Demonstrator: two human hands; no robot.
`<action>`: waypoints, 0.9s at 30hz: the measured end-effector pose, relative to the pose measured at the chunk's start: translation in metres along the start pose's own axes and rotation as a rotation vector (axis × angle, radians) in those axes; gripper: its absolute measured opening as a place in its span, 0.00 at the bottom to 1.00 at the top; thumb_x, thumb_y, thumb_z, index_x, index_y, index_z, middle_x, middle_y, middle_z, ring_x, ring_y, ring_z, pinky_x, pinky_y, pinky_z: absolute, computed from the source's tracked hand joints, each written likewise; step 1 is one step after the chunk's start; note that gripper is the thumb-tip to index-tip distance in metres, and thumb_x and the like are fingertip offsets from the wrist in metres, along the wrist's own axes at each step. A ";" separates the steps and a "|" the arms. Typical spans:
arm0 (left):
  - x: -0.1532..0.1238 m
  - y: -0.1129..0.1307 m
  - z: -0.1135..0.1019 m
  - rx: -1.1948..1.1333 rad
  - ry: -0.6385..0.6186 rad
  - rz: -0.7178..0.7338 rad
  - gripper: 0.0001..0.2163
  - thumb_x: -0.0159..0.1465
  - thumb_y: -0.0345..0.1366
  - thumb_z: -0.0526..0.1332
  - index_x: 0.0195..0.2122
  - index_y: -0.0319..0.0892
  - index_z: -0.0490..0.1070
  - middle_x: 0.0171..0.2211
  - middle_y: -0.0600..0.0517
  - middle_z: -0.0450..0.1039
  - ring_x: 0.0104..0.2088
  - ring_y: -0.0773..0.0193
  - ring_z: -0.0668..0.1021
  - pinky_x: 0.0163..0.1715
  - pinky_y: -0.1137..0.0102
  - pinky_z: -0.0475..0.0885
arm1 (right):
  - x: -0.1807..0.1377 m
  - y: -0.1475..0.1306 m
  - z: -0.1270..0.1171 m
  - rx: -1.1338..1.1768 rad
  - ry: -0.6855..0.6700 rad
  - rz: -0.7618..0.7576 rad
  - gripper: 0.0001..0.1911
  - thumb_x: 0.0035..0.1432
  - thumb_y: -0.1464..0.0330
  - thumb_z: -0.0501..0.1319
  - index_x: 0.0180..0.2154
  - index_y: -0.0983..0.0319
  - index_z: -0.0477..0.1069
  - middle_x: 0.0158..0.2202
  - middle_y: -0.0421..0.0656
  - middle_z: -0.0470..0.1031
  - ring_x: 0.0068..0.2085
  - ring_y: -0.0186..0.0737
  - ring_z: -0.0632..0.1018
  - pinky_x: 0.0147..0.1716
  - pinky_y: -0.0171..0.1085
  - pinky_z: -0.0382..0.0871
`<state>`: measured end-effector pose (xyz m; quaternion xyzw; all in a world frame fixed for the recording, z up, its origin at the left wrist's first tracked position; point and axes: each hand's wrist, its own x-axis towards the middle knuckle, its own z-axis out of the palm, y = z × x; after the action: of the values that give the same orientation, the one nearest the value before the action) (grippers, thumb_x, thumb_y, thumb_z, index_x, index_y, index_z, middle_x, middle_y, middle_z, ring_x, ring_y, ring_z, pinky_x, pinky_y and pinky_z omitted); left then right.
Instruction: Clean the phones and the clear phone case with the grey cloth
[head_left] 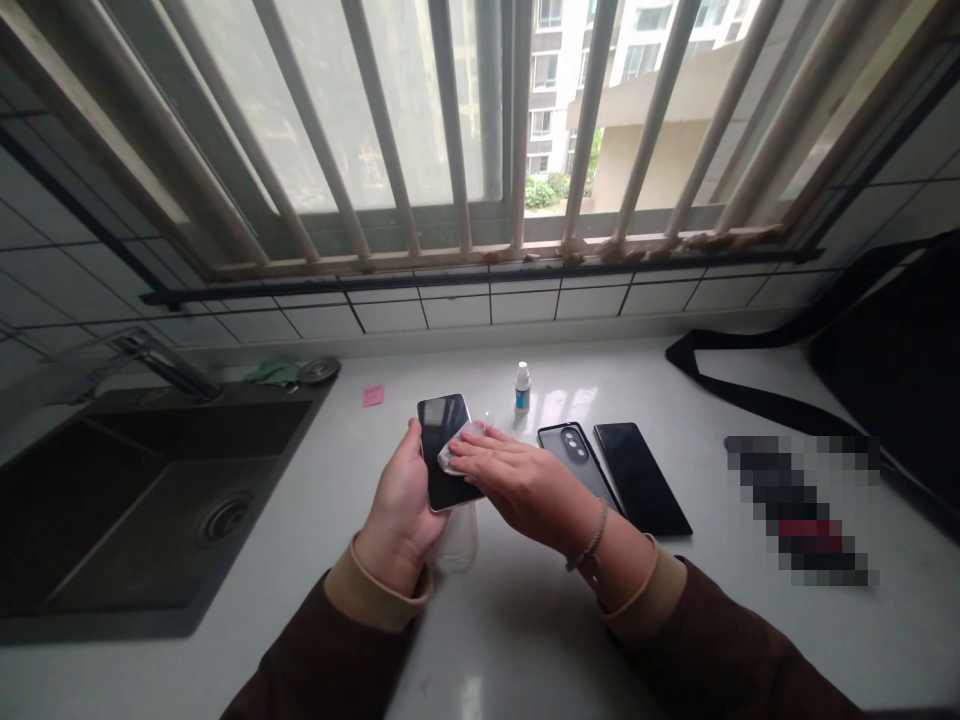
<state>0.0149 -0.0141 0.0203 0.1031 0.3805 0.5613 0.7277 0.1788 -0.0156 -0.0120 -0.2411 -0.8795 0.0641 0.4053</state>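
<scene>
My left hand (401, 500) holds a black smartphone (444, 450) tilted, its glossy screen facing up. My right hand (521, 480) lies flat over a white cloth (456, 450), pressing it against that screen. A thin bracelet circles my right wrist. Just beyond my right hand, a phone with a dark case and camera bump (577, 465) lies on the counter. Beside it rests a black phone (641, 478). A small dropper bottle (522, 388) stands beyond my hands. A clear plastic bottle (457, 540) stands partly hidden beneath my left hand.
A dark steel sink (150, 500) with a faucet (165, 365) lies left, behind it a green rag (274, 373) and a pink note (373, 396). A black bag (885, 340) sits right, near a pixelated object (795, 510). A tiled wall and barred window (450, 130) rise behind the white counter (480, 640).
</scene>
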 end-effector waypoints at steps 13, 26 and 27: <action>-0.011 -0.013 0.000 0.125 -0.123 -0.075 0.21 0.77 0.45 0.56 0.62 0.37 0.76 0.52 0.38 0.84 0.47 0.51 0.87 0.54 0.57 0.81 | -0.005 0.017 -0.004 -0.081 0.136 0.185 0.21 0.75 0.75 0.55 0.64 0.60 0.75 0.65 0.48 0.77 0.69 0.46 0.74 0.71 0.50 0.68; -0.011 -0.006 0.006 0.082 -0.068 -0.080 0.22 0.78 0.44 0.53 0.59 0.32 0.76 0.47 0.36 0.84 0.39 0.52 0.87 0.48 0.55 0.83 | -0.006 0.017 -0.007 -0.045 0.094 0.198 0.20 0.75 0.77 0.52 0.61 0.64 0.75 0.64 0.52 0.77 0.67 0.47 0.75 0.69 0.51 0.71; -0.009 -0.004 0.006 0.060 -0.047 -0.054 0.22 0.78 0.44 0.52 0.58 0.31 0.77 0.47 0.35 0.84 0.39 0.52 0.87 0.49 0.56 0.83 | -0.006 0.016 -0.006 -0.023 0.075 0.177 0.19 0.75 0.77 0.52 0.60 0.64 0.75 0.63 0.52 0.78 0.67 0.47 0.76 0.69 0.51 0.71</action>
<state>0.0212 -0.0216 0.0260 0.1278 0.3824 0.5274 0.7479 0.1923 -0.0045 -0.0169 -0.3249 -0.8396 0.0805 0.4278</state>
